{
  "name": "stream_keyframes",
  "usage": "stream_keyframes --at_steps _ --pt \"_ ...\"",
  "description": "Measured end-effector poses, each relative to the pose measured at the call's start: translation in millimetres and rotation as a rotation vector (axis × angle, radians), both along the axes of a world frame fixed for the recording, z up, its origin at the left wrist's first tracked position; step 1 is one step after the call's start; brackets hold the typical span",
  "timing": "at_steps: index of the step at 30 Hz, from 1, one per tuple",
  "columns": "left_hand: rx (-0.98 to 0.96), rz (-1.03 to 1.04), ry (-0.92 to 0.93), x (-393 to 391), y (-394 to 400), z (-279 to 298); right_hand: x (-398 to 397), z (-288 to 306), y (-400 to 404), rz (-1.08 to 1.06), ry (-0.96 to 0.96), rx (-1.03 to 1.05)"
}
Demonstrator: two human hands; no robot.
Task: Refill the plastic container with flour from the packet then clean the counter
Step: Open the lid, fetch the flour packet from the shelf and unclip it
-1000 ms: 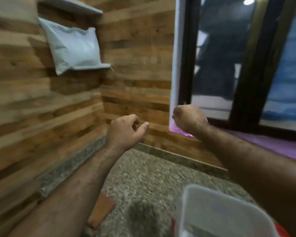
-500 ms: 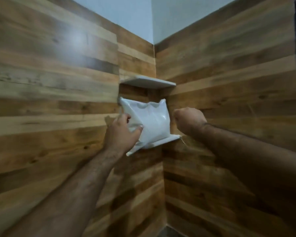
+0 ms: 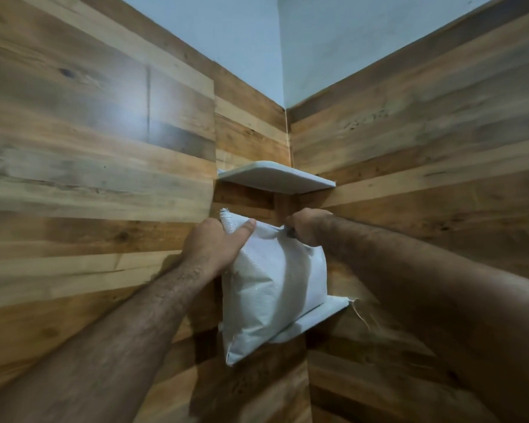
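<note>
A white woven flour packet [image 3: 272,288] stands on the lower corner shelf [image 3: 324,312], its bottom left corner hanging over the shelf's front edge. My left hand [image 3: 214,248] grips the packet's top left corner, thumb lying across the front. My right hand [image 3: 309,227] holds the top right corner, fingers curled over the edge. The plastic container and the counter are out of view.
A second white corner shelf [image 3: 275,177] sits just above the packet, with little gap over my hands. Wood-panelled walls [image 3: 104,178] meet in the corner behind it. A loose thread hangs off the lower shelf's right end.
The view has turned up from the counter and container to the corner shelves. Both hands have reached the packet and taken hold of its top corners.
</note>
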State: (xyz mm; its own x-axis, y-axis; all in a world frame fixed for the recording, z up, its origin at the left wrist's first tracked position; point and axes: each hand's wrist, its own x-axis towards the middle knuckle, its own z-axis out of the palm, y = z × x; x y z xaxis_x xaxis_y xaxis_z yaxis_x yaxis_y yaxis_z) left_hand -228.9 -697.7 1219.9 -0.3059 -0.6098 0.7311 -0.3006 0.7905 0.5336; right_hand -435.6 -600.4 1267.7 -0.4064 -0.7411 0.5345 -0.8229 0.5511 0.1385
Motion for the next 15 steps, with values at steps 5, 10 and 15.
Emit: stream_keyframes --at_steps 5,10,15 --pt "-0.201 0.055 -0.002 -7 1 0 -10 -3 -5 0.067 0.018 -0.140" --pt "-0.343 0.081 0.061 1 26 3 5 14 22 0.026 0.091 -0.110" --pt "-0.383 -0.024 0.222 16 63 7 29 27 76 -0.032 0.123 -0.106"
